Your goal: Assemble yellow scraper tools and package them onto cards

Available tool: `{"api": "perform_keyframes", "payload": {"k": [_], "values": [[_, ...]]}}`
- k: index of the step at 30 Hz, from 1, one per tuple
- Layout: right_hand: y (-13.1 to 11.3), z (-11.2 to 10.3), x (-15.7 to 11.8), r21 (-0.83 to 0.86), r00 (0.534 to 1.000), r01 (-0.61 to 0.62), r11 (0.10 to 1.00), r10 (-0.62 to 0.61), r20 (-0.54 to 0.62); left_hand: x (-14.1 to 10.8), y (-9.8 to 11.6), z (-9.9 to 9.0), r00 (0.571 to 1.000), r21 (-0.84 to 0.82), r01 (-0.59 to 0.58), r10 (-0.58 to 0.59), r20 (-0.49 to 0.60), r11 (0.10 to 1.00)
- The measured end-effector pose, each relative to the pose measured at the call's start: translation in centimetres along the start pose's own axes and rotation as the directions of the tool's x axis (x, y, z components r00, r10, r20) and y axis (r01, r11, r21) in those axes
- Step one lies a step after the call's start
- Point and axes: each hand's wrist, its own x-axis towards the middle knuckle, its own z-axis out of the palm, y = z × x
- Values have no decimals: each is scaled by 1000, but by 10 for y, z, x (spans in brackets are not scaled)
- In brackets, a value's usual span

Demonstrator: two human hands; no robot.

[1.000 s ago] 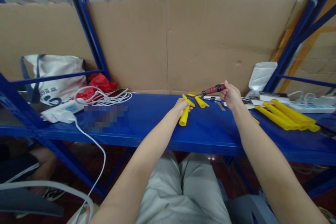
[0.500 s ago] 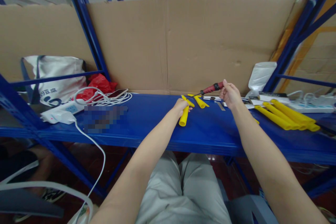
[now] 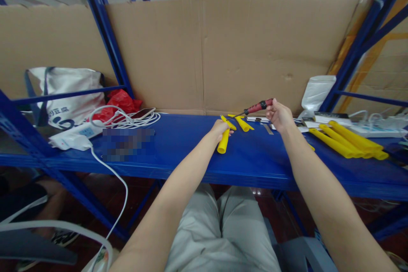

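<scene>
1. At the far left I see a white cloth bag with dark blue straps (image 3: pixel 75 85), with a crumpled red plastic bag (image 3: pixel 123 101) just beside it.
2. In front of them lie a white power strip (image 3: pixel 86 131) and a loose coil of white cable (image 3: pixel 140 122), on the blue metal tabletop (image 3: pixel 181 148).
3. Near the middle, my left hand (image 3: pixel 219 129) is closed around a yellow tubular plastic piece (image 3: pixel 223 142), its round open end pointing toward me.
4. A dark red and black screwdriver (image 3: pixel 256 108) slants from there up to the right, its thin shaft reaching the left hand; I cannot tell whether the tip touches the yellow piece.
5. Just beyond that shaft, a flared yellow plastic piece (image 3: pixel 243 123) lies on the tabletop, with a small flat metal strip (image 3: pixel 268 128) to its right.
6. My right hand (image 3: pixel 280 115) pinches the rear end of the screwdriver's handle between thumb and fingers, holding it above the tabletop.
7. Farther right I have a white plastic pouch (image 3: pixel 318 93) leaning near the blue post, then a group of long yellow tubes (image 3: pixel 350 142) lying side by side.
</scene>
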Motion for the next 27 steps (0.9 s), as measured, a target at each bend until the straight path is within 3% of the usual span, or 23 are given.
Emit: {"api": "perform_keyframes", "payload": {"k": [12, 20, 27], "values": [[4, -1, 3, -5, 999, 12, 1000, -13, -35, 1, -1, 0, 1000, 13, -13, 12, 21, 1000], [3, -2, 3, -7, 1000, -30, 1000, 30, 4, 1, 0, 0, 1000, 6, 2, -2, 12, 1000], [0, 1, 0, 2, 999, 9, 1000, -9, 39, 0, 0, 0, 1000, 11, -2, 2, 13, 1000]]}}
